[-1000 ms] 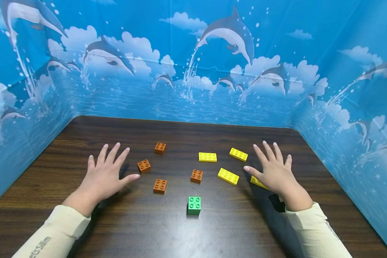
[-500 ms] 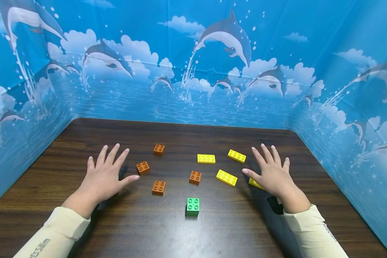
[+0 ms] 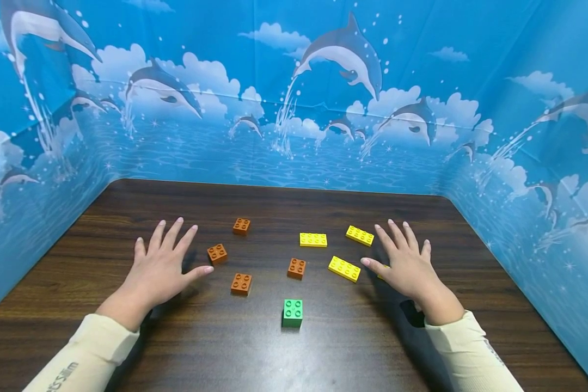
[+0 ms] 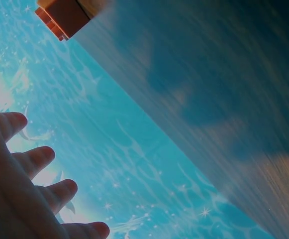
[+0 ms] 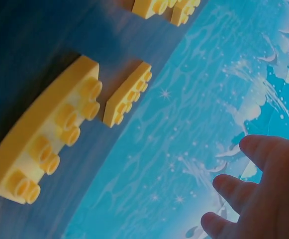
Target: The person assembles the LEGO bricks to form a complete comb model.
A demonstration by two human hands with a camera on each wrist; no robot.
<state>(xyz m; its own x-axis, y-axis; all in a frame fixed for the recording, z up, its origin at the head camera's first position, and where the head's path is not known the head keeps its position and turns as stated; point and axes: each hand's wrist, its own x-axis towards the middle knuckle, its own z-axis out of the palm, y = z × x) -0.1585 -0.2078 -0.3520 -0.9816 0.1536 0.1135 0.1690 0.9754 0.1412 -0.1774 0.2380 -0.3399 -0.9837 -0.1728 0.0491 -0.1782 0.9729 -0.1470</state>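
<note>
My left hand (image 3: pixel 159 272) hovers with spread fingers over the left of the table, its thumb beside an orange-brown toy brick (image 3: pixel 217 254). Further orange-brown bricks lie nearby: one behind (image 3: pixel 242 226), one in front (image 3: pixel 241 284), and one nearer the middle (image 3: pixel 296 268). Over the right side my right hand (image 3: pixel 411 269) is also spread and holds nothing. It mostly hides a yellow brick (image 5: pixel 45 134), which shows large in the right wrist view. Left of that hand lie yellow eight-stud bricks (image 3: pixel 344 269), (image 3: pixel 360 235), (image 3: pixel 313 240). A green four-stud brick (image 3: pixel 292 313) stands front centre.
The dark wood-grain table (image 3: pixel 215 348) is bounded at the back and both sides by a blue dolphin-print curtain (image 3: pixel 196 147). A black object (image 3: pixel 412 313) shows beneath my right wrist.
My right hand has moved a little to the left, covering more of the yellow brick below it. The left hand stays nearly still. The bricks keep their places; the head view shifts slightly.
</note>
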